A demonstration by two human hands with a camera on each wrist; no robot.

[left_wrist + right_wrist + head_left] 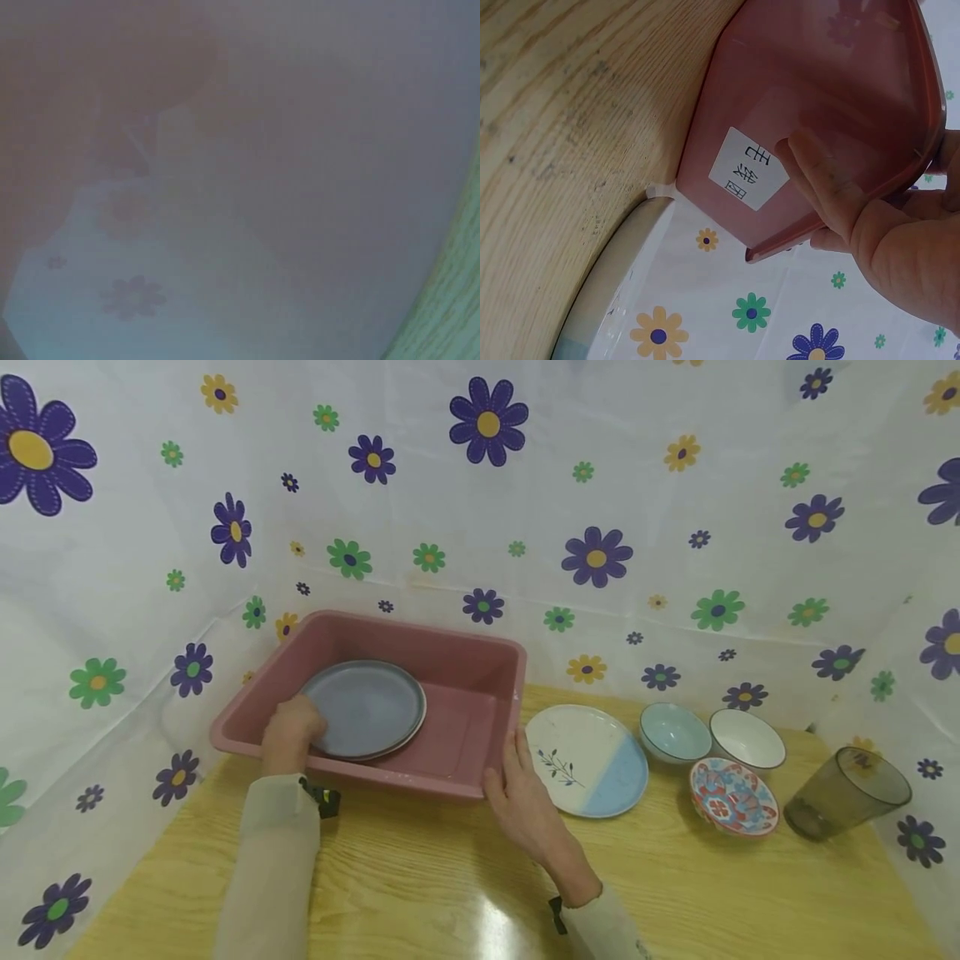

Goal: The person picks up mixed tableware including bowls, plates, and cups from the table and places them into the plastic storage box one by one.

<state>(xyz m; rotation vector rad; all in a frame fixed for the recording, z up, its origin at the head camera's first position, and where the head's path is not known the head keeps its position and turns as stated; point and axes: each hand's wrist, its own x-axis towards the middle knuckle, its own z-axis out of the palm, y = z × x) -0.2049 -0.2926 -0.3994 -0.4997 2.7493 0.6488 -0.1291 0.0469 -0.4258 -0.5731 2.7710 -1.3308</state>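
Nearest, your right hand (pixel 528 814) rests at the four-o'clock corner of the pink tub (pixel 427 642), grip spread, fingers straight along the wall. On the table (pixel 420 877), the cream-and-blue plate (pixel 581 752) lies at that hand's two o'clock. Farther, your left hand (pixel 294 728) meets the grey plate (pixel 367 706) at its eight-o'clock edge; whether that grip pinches, I cannot tell. The grey plate lies inside the tub, toward nine.

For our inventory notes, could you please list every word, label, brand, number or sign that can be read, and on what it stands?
"毛线团", as best I can read it: handwritten on a white label on the outer wall of the pink tub.
Marks on the right sleeve: too small to read.
No other lettering is legible.
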